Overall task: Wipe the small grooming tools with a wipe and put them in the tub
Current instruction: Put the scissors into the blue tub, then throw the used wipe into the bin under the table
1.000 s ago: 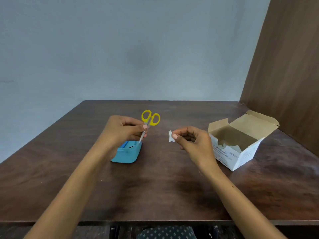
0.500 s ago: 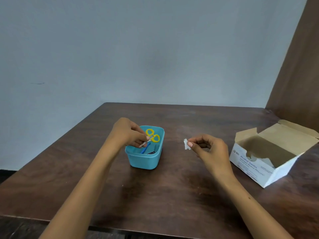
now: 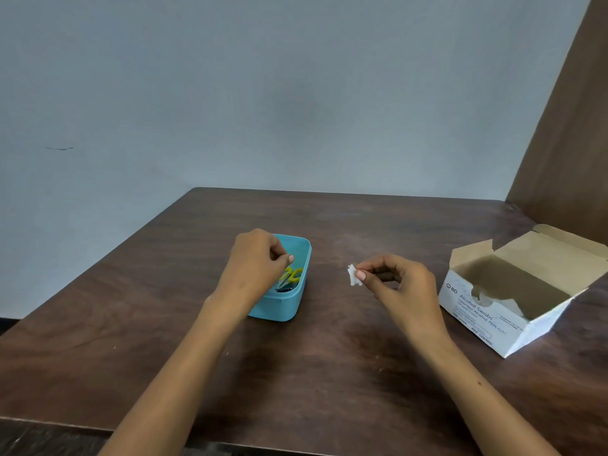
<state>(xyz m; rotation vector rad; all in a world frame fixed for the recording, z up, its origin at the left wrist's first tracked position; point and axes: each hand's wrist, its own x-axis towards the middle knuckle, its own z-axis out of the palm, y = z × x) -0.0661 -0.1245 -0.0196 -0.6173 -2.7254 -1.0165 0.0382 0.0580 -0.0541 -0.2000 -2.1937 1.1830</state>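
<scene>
Scissors in tub, left hand above.

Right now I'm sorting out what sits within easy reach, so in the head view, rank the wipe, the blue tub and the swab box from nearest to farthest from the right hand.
1. The wipe, pinched in the right hand at its fingertips.
2. The swab box, on the table just to that hand's right.
3. The blue tub, further off to the left, under the left hand.

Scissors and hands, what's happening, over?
Left hand over the tub, fingers at the scissors inside. Right hand pinching the wipe. Nothing in the way.
</scene>
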